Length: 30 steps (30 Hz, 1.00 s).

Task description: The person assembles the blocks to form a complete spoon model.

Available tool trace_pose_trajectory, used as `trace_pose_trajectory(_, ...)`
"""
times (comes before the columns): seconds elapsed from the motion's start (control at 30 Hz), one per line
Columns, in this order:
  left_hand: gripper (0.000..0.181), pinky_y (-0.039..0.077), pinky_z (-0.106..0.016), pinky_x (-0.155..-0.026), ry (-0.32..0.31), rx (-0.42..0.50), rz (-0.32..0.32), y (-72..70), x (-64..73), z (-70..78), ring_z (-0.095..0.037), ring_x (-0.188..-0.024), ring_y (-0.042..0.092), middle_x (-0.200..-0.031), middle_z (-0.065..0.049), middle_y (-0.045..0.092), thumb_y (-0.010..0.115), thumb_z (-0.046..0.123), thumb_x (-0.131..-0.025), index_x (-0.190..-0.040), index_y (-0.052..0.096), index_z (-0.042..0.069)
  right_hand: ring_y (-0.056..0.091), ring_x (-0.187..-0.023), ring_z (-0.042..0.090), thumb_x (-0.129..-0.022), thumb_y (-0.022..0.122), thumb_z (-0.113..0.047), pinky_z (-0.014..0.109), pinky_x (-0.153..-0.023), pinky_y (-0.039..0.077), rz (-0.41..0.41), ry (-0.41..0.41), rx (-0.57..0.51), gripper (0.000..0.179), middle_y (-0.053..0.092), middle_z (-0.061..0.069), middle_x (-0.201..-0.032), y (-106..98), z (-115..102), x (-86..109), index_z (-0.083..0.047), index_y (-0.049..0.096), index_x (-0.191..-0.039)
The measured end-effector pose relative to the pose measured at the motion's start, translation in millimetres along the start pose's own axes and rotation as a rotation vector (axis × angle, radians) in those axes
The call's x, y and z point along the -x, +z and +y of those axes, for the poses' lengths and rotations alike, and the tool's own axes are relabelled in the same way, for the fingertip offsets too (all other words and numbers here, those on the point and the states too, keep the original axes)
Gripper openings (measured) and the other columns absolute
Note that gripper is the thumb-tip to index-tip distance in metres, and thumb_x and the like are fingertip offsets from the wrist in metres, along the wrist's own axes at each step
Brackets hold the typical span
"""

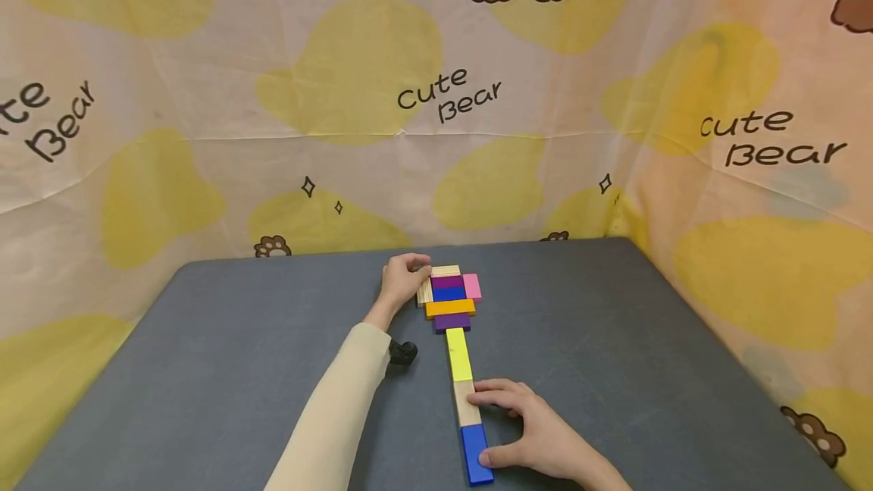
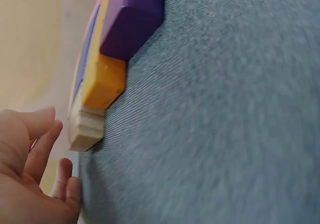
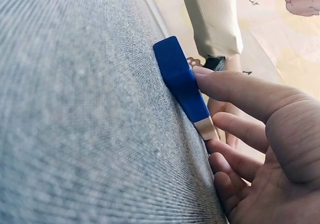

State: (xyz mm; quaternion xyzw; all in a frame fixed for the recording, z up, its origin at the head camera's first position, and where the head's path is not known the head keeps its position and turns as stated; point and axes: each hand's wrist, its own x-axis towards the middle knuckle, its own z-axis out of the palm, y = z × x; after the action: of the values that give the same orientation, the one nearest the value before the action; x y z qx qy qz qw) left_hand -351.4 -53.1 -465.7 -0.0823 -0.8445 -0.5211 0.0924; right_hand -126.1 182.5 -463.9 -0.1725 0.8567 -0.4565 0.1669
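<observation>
A line of flat blocks runs up the table: a blue block [image 1: 477, 461], a plain wood block [image 1: 467, 406] and a yellow block [image 1: 458, 356]. Above these lie a purple block [image 1: 452, 323] and an orange block [image 1: 450, 309] crosswise. Beyond sits a cluster with plain wood blocks [image 1: 424, 292] at left and top, blue and purple inside, and a pink block [image 1: 472, 286] at right. My left hand [image 1: 402, 279] is at the cluster's upper left corner, fingertips by the wood. With its thumb on the near blue block, my right hand [image 1: 542, 434] touches the plain block with its fingers.
The blocks lie on a dark grey tabletop [image 1: 614, 339]. Around its back and sides hangs a printed cloth [image 1: 327, 82] with bear drawings. A black wrist device [image 1: 403, 353] sticks out from the left cuff.
</observation>
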Motion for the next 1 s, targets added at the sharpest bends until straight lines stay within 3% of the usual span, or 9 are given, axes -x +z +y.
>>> trace_pose_trajectory(0.3,0.034,0.046,-0.045,-0.095,0.021,-0.023,-0.062,-29.7,16.1,8.9,-0.029,-0.109,0.058,-0.118,-0.010,0.066,0.059,0.022,-0.101,-0.127,0.064,0.002,0.039,-0.124,0.027,-0.077,0.085,-0.040,0.050,-0.095,0.041,0.007,-0.036,0.003,0.060,0.047,-0.007,-0.140,1,0,1.6,-0.037,0.060,-0.132)
trace_pose_trajectory(0.57,0.034,0.044,-0.047,-0.096,-0.051,-0.088,-0.108,-57.0,32.9,5.4,-0.031,-0.115,0.056,-0.122,-0.013,0.063,0.057,0.024,-0.102,-0.127,0.062,0.002,0.039,-0.124,0.027,-0.076,0.083,-0.044,0.051,-0.097,0.041,0.008,-0.017,0.028,0.061,0.047,-0.007,-0.140,1,1,1.1,-0.037,0.061,-0.132)
trace_pose_trajectory(0.83,0.037,0.043,-0.049,-0.096,-0.083,-0.134,-0.151,-66.4,45.0,0.8,-0.033,-0.120,0.053,-0.125,-0.015,0.060,0.057,0.022,-0.102,-0.130,0.058,-0.002,0.039,-0.124,0.029,-0.077,0.083,-0.044,0.054,-0.096,0.040,-0.003,0.011,0.023,0.059,0.046,-0.004,-0.140,-1,0,0.0,-0.037,0.062,-0.131)
trace_pose_trajectory(1.0,0.037,0.051,-0.041,-0.083,-0.103,-0.101,-0.152,-66.0,52.5,4.4,-0.028,-0.104,0.060,-0.120,-0.012,0.062,0.058,0.022,-0.101,-0.130,0.059,-0.001,0.043,-0.121,0.027,-0.082,0.081,-0.036,0.045,-0.091,0.040,0.005,0.040,-0.129,0.047,0.051,-0.001,-0.138,-4,-2,-3.8,-0.029,0.067,-0.127)
